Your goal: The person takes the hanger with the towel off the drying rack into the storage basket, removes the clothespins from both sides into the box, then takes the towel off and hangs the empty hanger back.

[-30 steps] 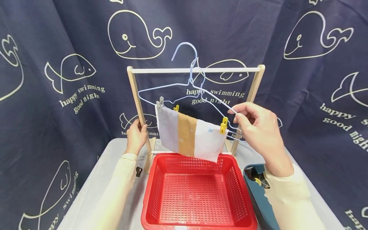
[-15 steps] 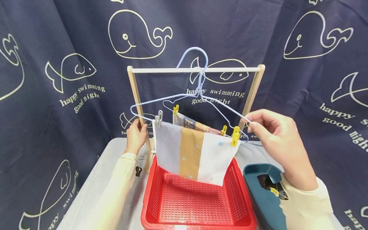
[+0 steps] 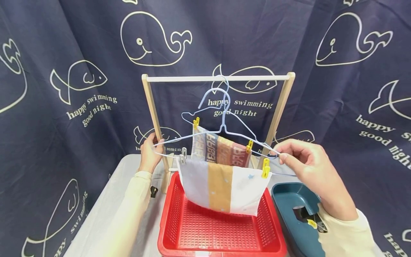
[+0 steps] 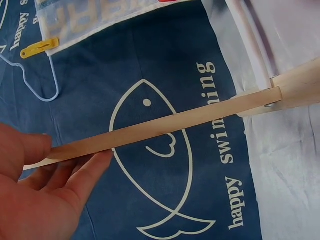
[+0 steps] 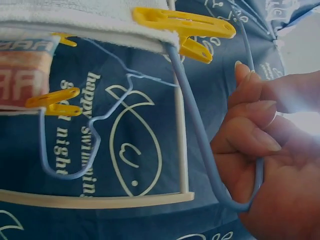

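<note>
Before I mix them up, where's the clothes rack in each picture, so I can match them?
Head: the rack stands in the middle, mostly behind the red basket.
Left wrist: its wooden post slants across the middle, held by the left hand.
Right wrist: its white bar runs up and down right of the middle.
Shared landmark: the cloth with letters, which has a yellow clip in every view.

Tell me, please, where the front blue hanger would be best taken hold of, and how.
I'd probably pinch the front hanger at its neck, below the hook, coming from the front: both shoulders spread from there, the striped cloth hangs below, and the rear hanger is behind.
</note>
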Demonstrator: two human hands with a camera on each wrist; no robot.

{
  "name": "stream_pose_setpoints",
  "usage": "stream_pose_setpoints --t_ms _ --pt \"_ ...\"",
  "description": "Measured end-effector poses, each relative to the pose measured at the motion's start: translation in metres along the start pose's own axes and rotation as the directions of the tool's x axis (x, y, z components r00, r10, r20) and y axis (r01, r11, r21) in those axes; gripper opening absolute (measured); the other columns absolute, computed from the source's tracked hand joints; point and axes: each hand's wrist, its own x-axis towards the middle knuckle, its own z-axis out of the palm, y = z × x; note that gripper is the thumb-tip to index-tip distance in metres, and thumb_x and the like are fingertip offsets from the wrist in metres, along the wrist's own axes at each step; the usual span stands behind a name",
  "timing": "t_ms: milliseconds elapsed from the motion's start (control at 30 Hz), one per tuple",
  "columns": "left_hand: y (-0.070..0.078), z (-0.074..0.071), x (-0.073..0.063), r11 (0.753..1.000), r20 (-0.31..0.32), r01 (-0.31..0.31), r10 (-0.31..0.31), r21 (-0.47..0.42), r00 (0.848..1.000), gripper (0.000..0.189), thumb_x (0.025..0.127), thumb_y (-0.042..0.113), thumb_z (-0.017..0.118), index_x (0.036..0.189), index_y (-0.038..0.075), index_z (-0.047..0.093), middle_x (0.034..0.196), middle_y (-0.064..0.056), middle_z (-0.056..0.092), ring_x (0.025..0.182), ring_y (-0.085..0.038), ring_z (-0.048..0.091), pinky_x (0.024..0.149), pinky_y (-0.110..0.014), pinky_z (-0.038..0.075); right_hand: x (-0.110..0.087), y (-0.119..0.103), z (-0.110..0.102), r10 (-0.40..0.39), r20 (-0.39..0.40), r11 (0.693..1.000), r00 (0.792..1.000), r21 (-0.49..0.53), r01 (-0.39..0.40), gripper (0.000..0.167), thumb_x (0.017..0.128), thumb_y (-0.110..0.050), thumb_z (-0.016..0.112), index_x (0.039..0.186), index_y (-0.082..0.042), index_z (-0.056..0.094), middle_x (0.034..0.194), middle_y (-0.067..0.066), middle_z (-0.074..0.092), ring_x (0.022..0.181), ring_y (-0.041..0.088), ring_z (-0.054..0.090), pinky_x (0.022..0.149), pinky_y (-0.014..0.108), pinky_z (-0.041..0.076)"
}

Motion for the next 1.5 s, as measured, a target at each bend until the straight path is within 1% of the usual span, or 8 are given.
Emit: stream_pose_setpoints --t_ms 200,367,633,833,967,1200,1367,1500 --pt "-0.006 0.000 0.001 1.000 0.014 -0.008 0.008 0.000 1.000 0.031 0.101 0.016 0.063 0.130 0.003 0.064 0.118 -0.020 0.074 0.107 -0.035 0.072 0.101 -0.050 0.051 -0.005 0.012 0.004 -0.008 0.013 1.000 1.000 0.014 0.008 0.019 0.092 0.009 0.067 0.103 -0.005 0.073 0.082 -0.006 0.069 0.062 0.012 0.058 0.058 0.024 0.048" --pt "-0.009 0.001 0.004 1.000 0.013 0.008 -0.008 0.000 1.000 0.031 0.102 0.016 0.064 0.131 0.004 0.064 0.118 -0.019 0.074 0.106 -0.035 0.072 0.100 -0.050 0.051 -0.008 0.024 0.008 -0.027 0.008 0.999 1.000 0.027 0.027 0.019 0.091 0.012 0.066 0.101 -0.003 0.073 0.082 -0.007 0.068 0.062 0.010 0.057 0.056 0.025 0.046" --pt "-0.006 0.000 0.004 1.000 0.003 0.026 -0.026 0.003 1.000 0.030 0.101 0.017 0.066 0.129 0.005 0.065 0.117 -0.019 0.074 0.104 -0.036 0.072 0.098 -0.050 0.051 -0.012 0.041 0.012 -0.039 0.025 0.998 0.999 0.047 0.038 0.021 0.091 0.012 0.067 0.102 -0.004 0.073 0.084 -0.008 0.068 0.063 0.011 0.057 0.056 0.026 0.047" --pt "-0.004 0.000 0.003 0.999 0.007 0.033 -0.033 0.002 0.999 0.031 0.101 0.016 0.066 0.129 0.004 0.065 0.117 -0.020 0.074 0.107 -0.036 0.071 0.100 -0.050 0.051 -0.014 0.046 0.014 -0.048 0.025 0.997 0.999 0.067 0.047 0.023 0.089 0.014 0.067 0.102 -0.004 0.073 0.085 -0.009 0.069 0.063 0.011 0.057 0.056 0.026 0.047" --pt "-0.003 -0.001 0.003 0.999 0.011 0.044 -0.044 0.005 0.999 0.032 0.101 0.016 0.066 0.130 0.004 0.064 0.119 -0.020 0.073 0.108 -0.037 0.070 0.101 -0.050 0.051 -0.015 0.049 0.014 -0.046 0.040 0.996 0.998 0.072 0.043 0.024 0.090 0.014 0.066 0.103 -0.004 0.073 0.084 -0.009 0.069 0.064 0.011 0.058 0.056 0.026 0.048" --pt "-0.003 -0.002 0.003 0.998 0.013 0.055 -0.055 -0.001 0.998 0.034 0.101 0.018 0.066 0.132 0.005 0.064 0.119 -0.020 0.073 0.108 -0.036 0.070 0.099 -0.049 0.052 -0.015 0.052 0.015 -0.026 0.078 0.999 0.997 0.046 0.023 0.022 0.092 0.010 0.067 0.103 -0.008 0.073 0.083 -0.005 0.067 0.066 0.013 0.058 0.056 0.028 0.049" --pt "-0.005 -0.005 0.003 0.998 0.029 0.054 -0.054 -0.021 0.998 0.036 0.100 0.017 0.068 0.134 0.006 0.063 0.120 -0.019 0.073 0.110 -0.034 0.072 0.099 -0.047 0.054 -0.016 0.055 0.017 -0.034 0.092 0.996 0.995 0.080 0.027 0.022 0.091 0.012 0.066 0.102 -0.006 0.073 0.085 0.002 0.068 0.067 0.018 0.058 0.057 0.028 0.050" --pt "-0.008 -0.007 0.002 0.996 0.043 0.065 -0.062 -0.064 0.997 0.038 0.099 0.014 0.069 0.135 0.005 0.063 0.120 -0.020 0.073 0.109 -0.034 0.073 0.094 -0.045 0.058 -0.017 0.058 0.021 -0.051 0.088 0.994 0.995 0.106 0.041 0.023 0.091 0.013 0.066 0.101 -0.006 0.073 0.084 0.005 0.067 0.066 0.018 0.058 0.057 0.029 0.050"
